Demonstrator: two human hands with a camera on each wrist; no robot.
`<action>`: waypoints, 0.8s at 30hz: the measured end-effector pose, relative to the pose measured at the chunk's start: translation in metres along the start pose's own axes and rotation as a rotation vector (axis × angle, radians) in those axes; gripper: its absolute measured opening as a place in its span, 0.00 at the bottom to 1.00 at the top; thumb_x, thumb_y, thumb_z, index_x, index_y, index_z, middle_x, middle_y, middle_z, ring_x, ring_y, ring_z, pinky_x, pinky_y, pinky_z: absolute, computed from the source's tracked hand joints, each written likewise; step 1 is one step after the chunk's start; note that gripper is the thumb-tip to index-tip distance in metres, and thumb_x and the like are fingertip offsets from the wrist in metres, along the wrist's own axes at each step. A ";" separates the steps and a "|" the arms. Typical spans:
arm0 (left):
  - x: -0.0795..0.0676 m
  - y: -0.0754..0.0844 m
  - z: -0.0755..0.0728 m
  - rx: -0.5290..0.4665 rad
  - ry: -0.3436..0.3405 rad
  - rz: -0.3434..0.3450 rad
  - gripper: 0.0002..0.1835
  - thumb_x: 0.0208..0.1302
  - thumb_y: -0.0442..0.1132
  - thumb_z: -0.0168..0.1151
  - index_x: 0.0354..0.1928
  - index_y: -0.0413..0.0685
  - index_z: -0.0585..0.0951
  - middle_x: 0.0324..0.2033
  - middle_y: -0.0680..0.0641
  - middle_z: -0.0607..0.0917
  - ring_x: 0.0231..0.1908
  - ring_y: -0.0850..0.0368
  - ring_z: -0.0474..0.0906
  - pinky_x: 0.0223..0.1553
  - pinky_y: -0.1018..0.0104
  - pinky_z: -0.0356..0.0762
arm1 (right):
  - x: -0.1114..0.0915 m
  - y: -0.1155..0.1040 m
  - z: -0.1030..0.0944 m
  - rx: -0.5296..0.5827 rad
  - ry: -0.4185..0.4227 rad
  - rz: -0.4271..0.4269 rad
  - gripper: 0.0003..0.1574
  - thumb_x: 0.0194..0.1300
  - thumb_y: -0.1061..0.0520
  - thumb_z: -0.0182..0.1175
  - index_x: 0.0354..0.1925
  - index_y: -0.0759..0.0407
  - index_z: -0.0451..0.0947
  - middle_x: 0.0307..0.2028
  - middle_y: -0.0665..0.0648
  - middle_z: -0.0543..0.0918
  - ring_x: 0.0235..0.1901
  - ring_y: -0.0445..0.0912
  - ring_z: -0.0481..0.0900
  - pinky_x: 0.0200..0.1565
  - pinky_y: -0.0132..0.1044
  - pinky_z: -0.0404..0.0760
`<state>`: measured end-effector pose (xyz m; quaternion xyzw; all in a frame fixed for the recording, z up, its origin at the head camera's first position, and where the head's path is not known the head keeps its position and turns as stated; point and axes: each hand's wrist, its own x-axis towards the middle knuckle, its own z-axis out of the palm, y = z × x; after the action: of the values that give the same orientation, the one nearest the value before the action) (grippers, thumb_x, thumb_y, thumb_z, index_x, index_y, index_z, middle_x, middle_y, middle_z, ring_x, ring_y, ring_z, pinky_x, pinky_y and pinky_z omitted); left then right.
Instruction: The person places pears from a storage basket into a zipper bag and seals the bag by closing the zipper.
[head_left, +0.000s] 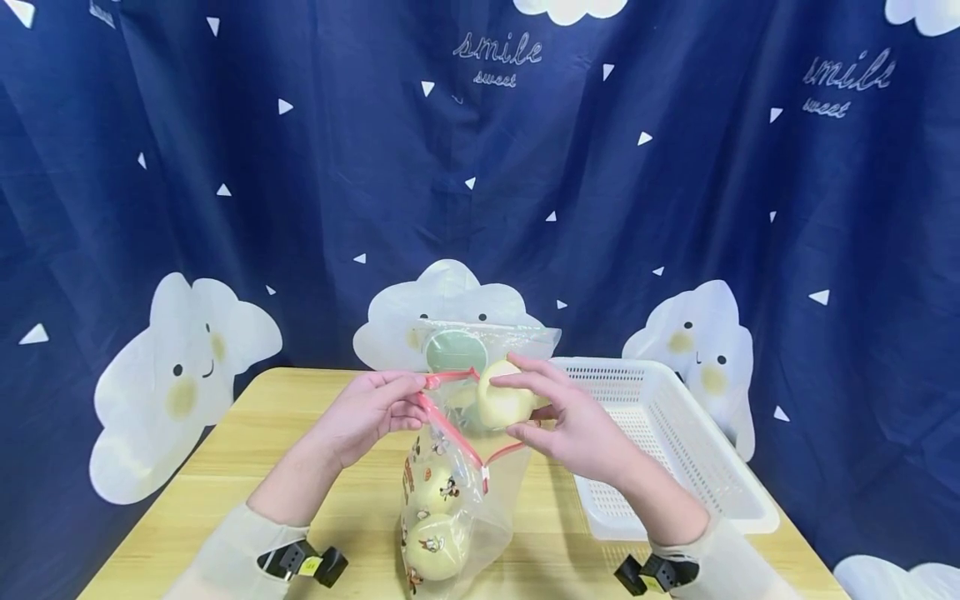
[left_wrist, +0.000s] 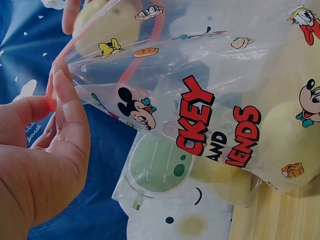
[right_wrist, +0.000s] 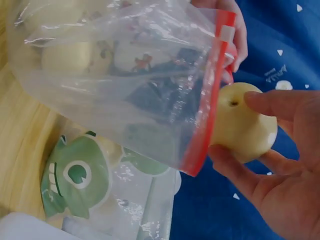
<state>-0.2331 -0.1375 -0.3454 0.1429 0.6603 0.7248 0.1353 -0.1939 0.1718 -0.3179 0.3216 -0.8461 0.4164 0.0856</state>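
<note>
My left hand (head_left: 378, 412) pinches the red zip edge of a clear zip bag (head_left: 491, 508) with cartoon prints, whose mouth is spread apart. Low in this bag sit pale yellow round fruits (head_left: 437, 546). A similar pale yellow, apple-like fruit (right_wrist: 245, 122) is gripped between the fingertips and thumb of my right hand (head_left: 573, 417). It is right at the bag's red-edged mouth, its stem hollow showing in the right wrist view. In the left wrist view, the left thumb and fingers (left_wrist: 70, 100) bunch the red edge, and the other fruit shows partly through the plastic.
Behind the held bag stands another clear bag (head_left: 536, 340) with green prints, yellow fruit showing through it. A white perforated plastic basket (head_left: 720, 458) is on the right of the wooden table (head_left: 300, 392). A dark blue curtain (head_left: 337, 167) with clouds hangs behind.
</note>
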 end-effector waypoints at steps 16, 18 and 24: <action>-0.004 0.003 0.006 -0.060 -0.056 0.043 0.10 0.83 0.36 0.59 0.51 0.42 0.88 0.33 0.53 0.92 0.35 0.63 0.91 0.44 0.70 0.91 | -0.012 0.003 0.000 -0.090 0.027 -0.055 0.21 0.68 0.69 0.66 0.49 0.45 0.91 0.61 0.51 0.89 0.54 0.43 0.88 0.52 0.40 0.91; -0.004 0.001 0.006 -0.050 -0.061 0.044 0.10 0.83 0.36 0.59 0.51 0.42 0.88 0.34 0.52 0.92 0.35 0.63 0.91 0.44 0.70 0.91 | -0.014 0.004 -0.002 -0.086 0.051 -0.055 0.19 0.69 0.69 0.66 0.48 0.46 0.91 0.56 0.50 0.90 0.53 0.40 0.87 0.54 0.40 0.91; -0.002 -0.004 0.004 -0.053 -0.056 0.039 0.12 0.83 0.36 0.57 0.54 0.37 0.86 0.33 0.53 0.92 0.35 0.63 0.91 0.44 0.70 0.91 | -0.025 0.010 -0.002 -0.083 0.033 -0.020 0.13 0.73 0.65 0.66 0.48 0.51 0.90 0.43 0.47 0.89 0.40 0.35 0.84 0.45 0.34 0.89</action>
<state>-0.2292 -0.1343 -0.3489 0.1725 0.6340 0.7402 0.1431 -0.1806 0.1896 -0.3331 0.3191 -0.8579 0.3852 0.1172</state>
